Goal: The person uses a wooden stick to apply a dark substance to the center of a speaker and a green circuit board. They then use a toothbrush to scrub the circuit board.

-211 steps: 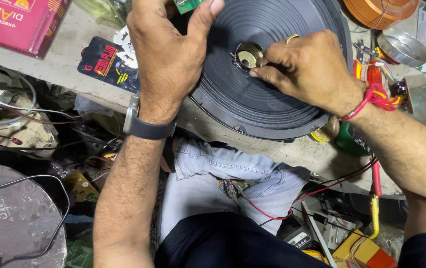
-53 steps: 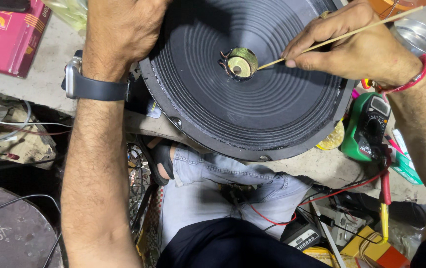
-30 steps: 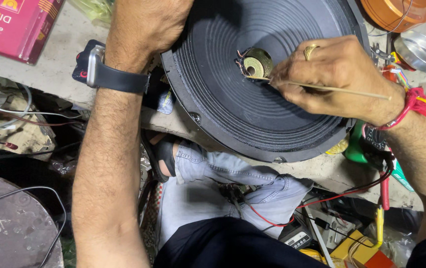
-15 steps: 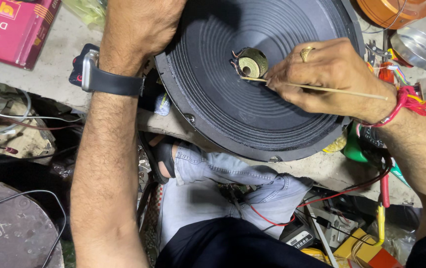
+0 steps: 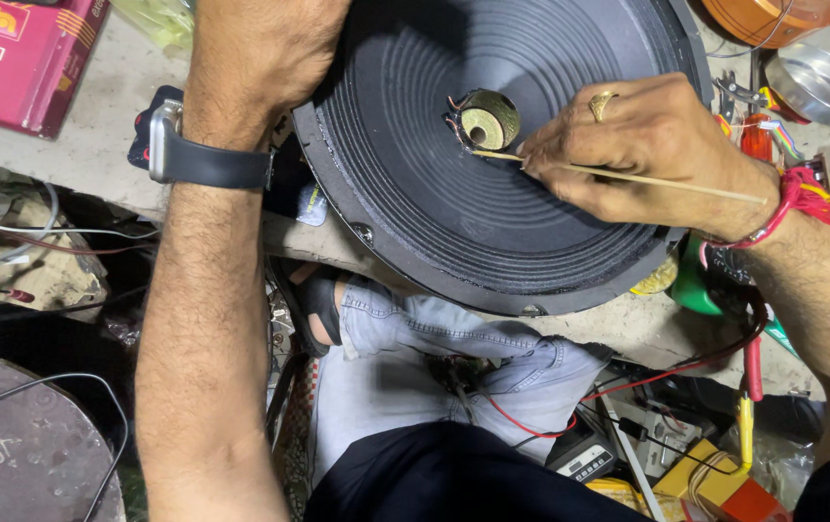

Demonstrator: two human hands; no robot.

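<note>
Right hand (image 5: pixel 652 145) pinches thin wooden stick (image 5: pixel 618 174), tip at brass centre hole (image 5: pixel 489 118) of black speaker cone (image 5: pixel 492 193), frame centre-top. Left hand (image 5: pixel 260 48) grips cone's upper-left rim. Cone likely thin, tearable; hold rim only.

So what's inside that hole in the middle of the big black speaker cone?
A brass-coloured round core sits in the centre of the speaker cone, with thin wires at its left edge. The right hand points a thin stick at its rim. Deeper inside is hidden.

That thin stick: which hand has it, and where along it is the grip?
The right hand pinches the thin stick near its front end, just behind the tip at the speaker centre.
</note>
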